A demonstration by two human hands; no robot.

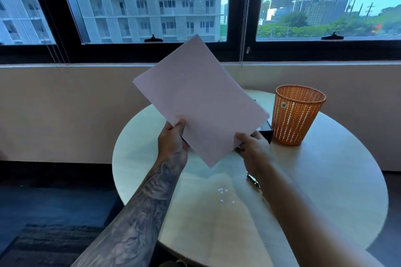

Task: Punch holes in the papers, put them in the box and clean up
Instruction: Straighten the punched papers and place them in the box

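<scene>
A stack of white papers (200, 102) is held up tilted above the round table (325, 180). My left hand (172, 143) grips its lower left edge, thumb on the front. At the lower right edge my right hand (252, 147) pinches the stack. A small punched hole shows near the bottom corner. The black box (266, 131) is mostly hidden behind the papers, beside the basket. Small white paper dots (223, 194) lie scattered on the table below the papers. A dark metal object, perhaps the hole punch (252, 180), peeks out under my right forearm.
An orange mesh waste basket (296, 115) stands on the table at the back right. A low wall and large windows run behind the table. Dark floor and a rug lie to the left.
</scene>
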